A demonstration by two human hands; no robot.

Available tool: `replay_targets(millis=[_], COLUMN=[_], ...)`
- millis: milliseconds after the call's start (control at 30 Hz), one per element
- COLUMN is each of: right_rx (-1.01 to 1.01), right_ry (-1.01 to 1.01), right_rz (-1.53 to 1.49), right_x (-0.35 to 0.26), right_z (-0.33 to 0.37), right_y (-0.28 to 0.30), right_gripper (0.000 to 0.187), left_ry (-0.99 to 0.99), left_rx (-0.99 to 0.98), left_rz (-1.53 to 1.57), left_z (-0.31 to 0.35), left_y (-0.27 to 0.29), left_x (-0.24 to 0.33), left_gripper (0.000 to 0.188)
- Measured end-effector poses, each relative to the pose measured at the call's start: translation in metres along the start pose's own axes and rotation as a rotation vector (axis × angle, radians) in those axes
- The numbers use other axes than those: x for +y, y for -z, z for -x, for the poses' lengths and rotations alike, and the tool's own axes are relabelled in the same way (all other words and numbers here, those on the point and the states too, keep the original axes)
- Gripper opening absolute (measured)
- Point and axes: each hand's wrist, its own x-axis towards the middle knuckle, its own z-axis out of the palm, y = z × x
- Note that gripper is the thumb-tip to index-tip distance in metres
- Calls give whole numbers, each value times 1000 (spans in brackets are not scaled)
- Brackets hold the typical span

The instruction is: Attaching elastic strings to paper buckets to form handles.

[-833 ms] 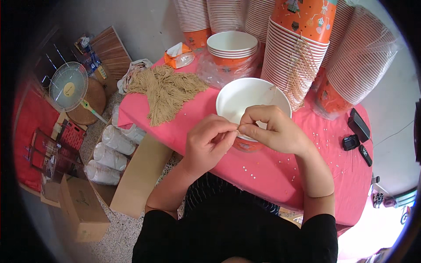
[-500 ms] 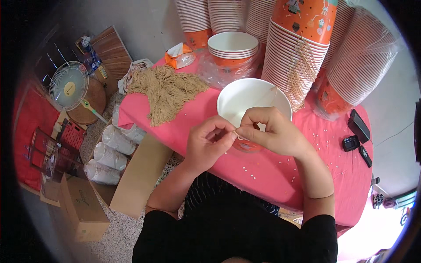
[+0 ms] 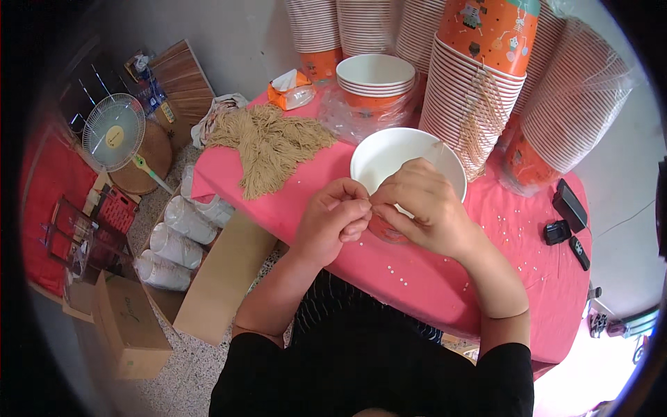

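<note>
A large white-lined paper bucket [image 3: 372, 156] with an orange printed outside stands near the table's front edge. A thin tan cord [image 3: 439, 146] shows at its far right rim. My left hand [image 3: 333, 219] and my right hand [image 3: 424, 208] meet in front of the bucket's near rim, fingertips pinched together. The thin cord runs between those fingertips, mostly hidden by them. My right hand covers part of the bucket's opening. A thick bundle of tan cords [image 3: 271, 146] lies to the left on the pink cloth.
Tall stacks of paper buckets [image 3: 472, 104] line the back, cords hanging from one. Several nested buckets [image 3: 375, 73] stand nearer, beside an orange tissue pack [image 3: 290, 90]. Small white discs [image 3: 397, 274] dot the pink tablecloth [image 3: 445, 299]. A black device [image 3: 570, 205] lies right; an open carton [image 3: 222, 285] stands left.
My right hand has turned over, its back now facing up and its fingers bent down at the cord. My left fingers have curled in more. The view has shifted slightly.
</note>
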Motion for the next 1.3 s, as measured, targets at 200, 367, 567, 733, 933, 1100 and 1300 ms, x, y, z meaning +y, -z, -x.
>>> replay_targets(millis=[200, 367, 567, 733, 933, 1100, 1300], right_rx=[22, 22, 33, 21, -32, -9, -38], right_ry=[55, -37, -64, -78, -79, -71, -81], right_rz=[79, 14, 26, 52, 92, 124, 113], right_x=[0, -1, -1, 3, 1, 2, 1], right_z=[0, 1, 1, 2, 0, 0, 0], right_y=[3, 3, 2, 2, 7, 7, 7], right_gripper=[18, 16, 12, 10, 11, 12, 15], left_ry=[50, -34, -217, -290, -529, -596, -667], left_rx=[22, 61, 101, 166, 206, 214, 222], left_rz=[87, -4, -329, -529, -878, -976, -1046], left_z=[0, 3, 7, 8, 2, 1, -1], left_y=[1, -2, -7, -17, -14, -17, -19], left_x=[1, -5, -5, 0, -3, -2, -4], left_gripper=[6, 8, 12, 8, 6, 9, 10])
